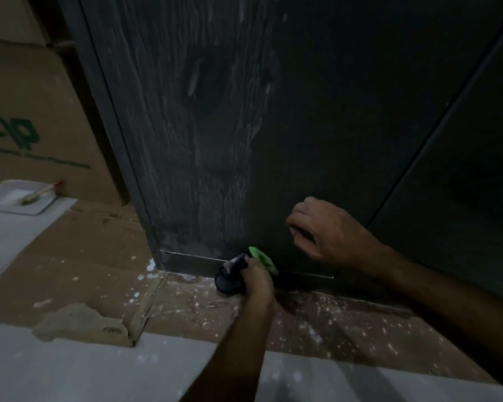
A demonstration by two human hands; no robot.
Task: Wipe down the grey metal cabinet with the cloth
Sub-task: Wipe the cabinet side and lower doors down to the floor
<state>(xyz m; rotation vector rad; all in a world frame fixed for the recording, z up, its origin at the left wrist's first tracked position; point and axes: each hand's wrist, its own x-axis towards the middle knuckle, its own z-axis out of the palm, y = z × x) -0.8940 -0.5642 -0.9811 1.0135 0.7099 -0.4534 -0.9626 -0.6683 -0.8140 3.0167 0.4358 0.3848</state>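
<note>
Both hands were low at the cabinet (204, 140): the left hand (257, 278) gripped the cloth (238, 268) at its base, the right hand (325, 227), loosely curled and empty, braced the door, so firm overlapping strokes upward seemed best.

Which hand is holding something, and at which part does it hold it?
The left hand grips the cloth bunched around its middle, green and dark ends sticking out, at the cabinet base. The right hand holds nothing.
</note>
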